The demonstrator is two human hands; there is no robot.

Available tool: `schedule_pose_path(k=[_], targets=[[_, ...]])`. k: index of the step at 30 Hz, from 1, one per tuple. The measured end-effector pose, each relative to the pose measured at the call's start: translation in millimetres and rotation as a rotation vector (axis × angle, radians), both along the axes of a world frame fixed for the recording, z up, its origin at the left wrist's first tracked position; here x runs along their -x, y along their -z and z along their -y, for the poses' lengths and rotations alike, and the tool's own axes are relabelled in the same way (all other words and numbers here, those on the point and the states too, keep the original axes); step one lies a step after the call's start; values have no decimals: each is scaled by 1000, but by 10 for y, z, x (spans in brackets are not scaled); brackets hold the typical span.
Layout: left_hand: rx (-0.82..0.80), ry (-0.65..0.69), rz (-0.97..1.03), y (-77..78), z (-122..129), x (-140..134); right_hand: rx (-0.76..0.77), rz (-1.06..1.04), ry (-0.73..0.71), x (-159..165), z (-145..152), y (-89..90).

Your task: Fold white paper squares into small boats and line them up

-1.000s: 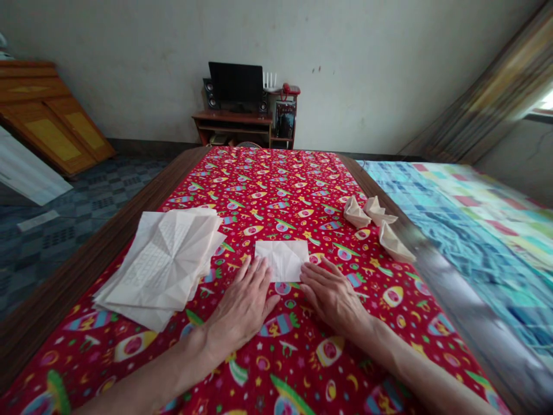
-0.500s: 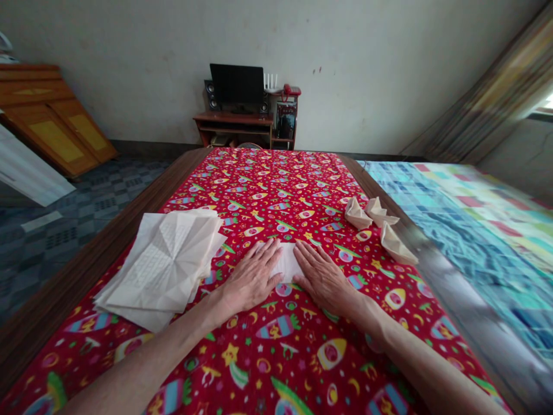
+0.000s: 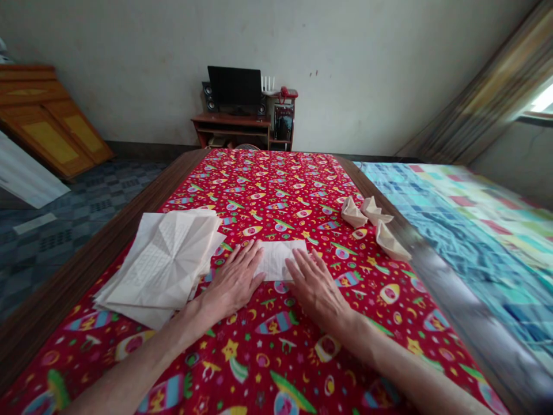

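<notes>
A small folded sheet of white paper (image 3: 276, 260) lies flat on the red patterned tablecloth (image 3: 276, 357) in front of me. My left hand (image 3: 237, 275) rests at its left edge, fingers stretched out and nothing gripped. Over the right end of the paper lies my right hand (image 3: 314, 285), also open, its fingertips covering part of that edge. Left of my left hand sits a stack of creased paper sheets (image 3: 168, 259), the top one marked with fold lines fanning from its middle.
Three folded paper boats (image 3: 391, 241) stand near the table's right edge. Beyond the table, a desk holds a monitor (image 3: 234, 90) and a red telephone (image 3: 288, 92). A bed (image 3: 449, 213) is on the right, a wooden cabinet (image 3: 56, 127) on the left.
My left hand has slid left, baring more of the folded paper. My right hand has shifted slightly down and left. The view has turned slightly right.
</notes>
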State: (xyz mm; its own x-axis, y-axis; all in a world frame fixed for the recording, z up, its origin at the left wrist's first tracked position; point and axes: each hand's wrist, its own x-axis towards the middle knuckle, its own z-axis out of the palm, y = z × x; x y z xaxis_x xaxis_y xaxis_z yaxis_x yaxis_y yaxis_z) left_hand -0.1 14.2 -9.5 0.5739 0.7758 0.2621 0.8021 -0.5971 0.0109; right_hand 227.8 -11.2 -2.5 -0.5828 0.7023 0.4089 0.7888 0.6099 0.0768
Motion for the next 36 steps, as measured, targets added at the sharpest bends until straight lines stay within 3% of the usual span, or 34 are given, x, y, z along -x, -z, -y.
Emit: schedule_pose_path(k=[4,11,22,27,36], targets=[[32,8,42,9,-34,1,48,32,-161,153,44,-52],[101,187,250,12,-102,106,120,54,-244,102,-46,-182],[-145,337,160,-177,-41,10,149,-17,-169,120,-77,-115],[-149,378,198,-297,60,-72,157,-86,-185,62,-136,-94],[0,304,235,-98,-106,129,-6,-218,-425,-81,-146,-122]])
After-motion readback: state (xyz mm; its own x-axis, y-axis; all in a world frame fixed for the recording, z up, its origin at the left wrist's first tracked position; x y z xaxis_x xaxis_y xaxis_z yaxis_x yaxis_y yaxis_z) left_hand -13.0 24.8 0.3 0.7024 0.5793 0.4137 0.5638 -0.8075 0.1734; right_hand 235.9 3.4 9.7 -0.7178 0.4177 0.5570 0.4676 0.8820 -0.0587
